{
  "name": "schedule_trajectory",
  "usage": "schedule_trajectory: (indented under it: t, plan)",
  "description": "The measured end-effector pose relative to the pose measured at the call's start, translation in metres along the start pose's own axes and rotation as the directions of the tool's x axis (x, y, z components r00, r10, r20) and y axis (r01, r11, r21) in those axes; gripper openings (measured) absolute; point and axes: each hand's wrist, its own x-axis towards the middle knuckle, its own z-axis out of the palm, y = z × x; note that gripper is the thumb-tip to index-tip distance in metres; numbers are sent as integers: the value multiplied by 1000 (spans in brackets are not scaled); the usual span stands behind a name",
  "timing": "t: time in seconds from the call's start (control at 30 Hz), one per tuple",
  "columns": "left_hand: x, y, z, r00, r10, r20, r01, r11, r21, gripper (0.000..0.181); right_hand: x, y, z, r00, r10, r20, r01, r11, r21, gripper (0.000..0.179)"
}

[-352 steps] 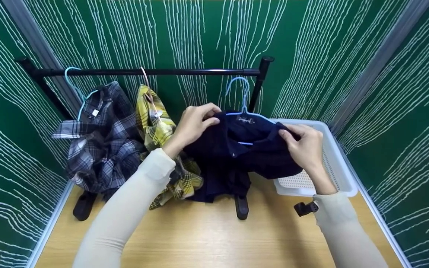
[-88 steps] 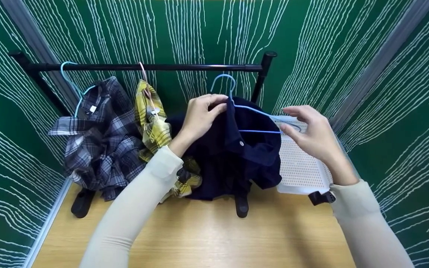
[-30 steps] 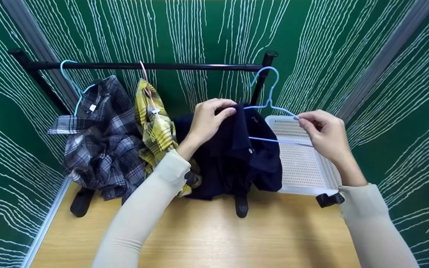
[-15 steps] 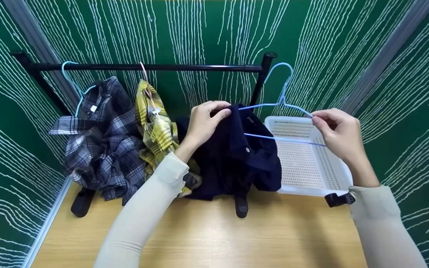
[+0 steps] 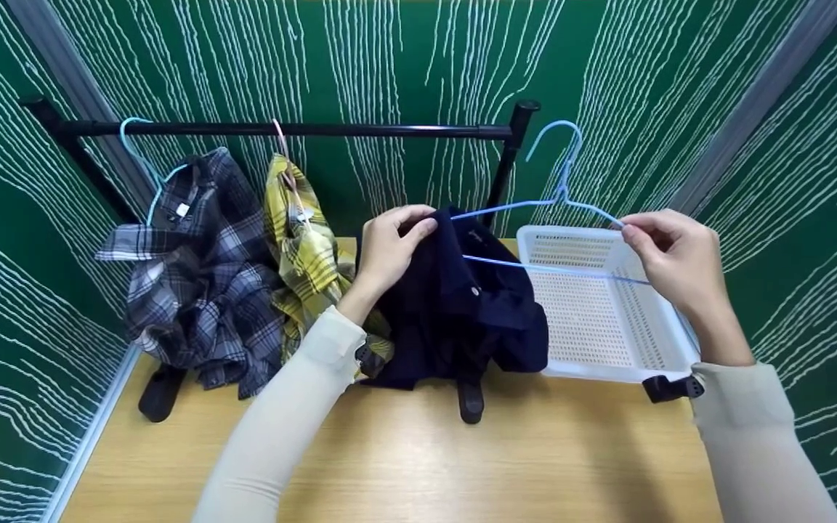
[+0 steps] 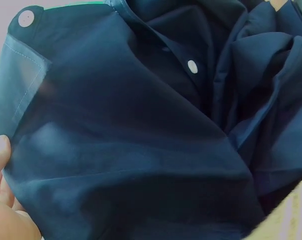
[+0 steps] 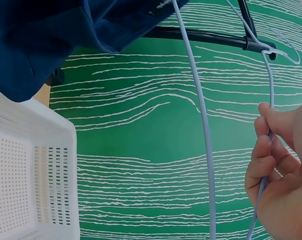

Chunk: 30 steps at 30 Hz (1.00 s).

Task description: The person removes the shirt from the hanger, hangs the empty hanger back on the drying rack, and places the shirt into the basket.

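My right hand (image 5: 680, 254) pinches the right arm of a blue clothes hanger (image 5: 564, 202), whose hook is free of the rail. The hanger's left end is hidden inside a dark navy shirt (image 5: 426, 319) with white buttons. With fingers and thumb my left hand (image 5: 389, 243) grips that shirt near its collar. The left wrist view shows thumb and fingertips (image 6: 0, 150) at the edge of the navy cloth. In the right wrist view the fingers (image 7: 263, 150) curl round the hanger (image 7: 203, 115), with the shirt (image 7: 55, 35) at upper left.
A black clothes rail (image 5: 389, 131) spans the back. On it hang a grey plaid shirt (image 5: 208, 261) on a turquoise hanger (image 5: 144, 171) and a yellow plaid shirt (image 5: 306, 240) on a pink hanger (image 5: 280, 138). A white perforated basket (image 5: 680, 356) stands at right on the wooden table (image 5: 426, 465).
Earlier the hanger sat inside both shoulders of the navy shirt. Its right side came out, and over the last second my right hand drew it rightward. My left hand shifted slightly left with the collar.
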Motion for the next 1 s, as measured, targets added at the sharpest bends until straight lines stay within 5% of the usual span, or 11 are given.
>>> schedule_trajectory:
  t: [0.47,1.0]
  plan:
    - [-8,-11,-2,1000,-30,-9,30,997,69,18,2,3,-7,1000,-7,-5,7,1000,-18,15]
    - [-13,-25,-12,992,-108,70,93,977,190,19,-4,8,-19,999,37,20,-36,999,-40,25]
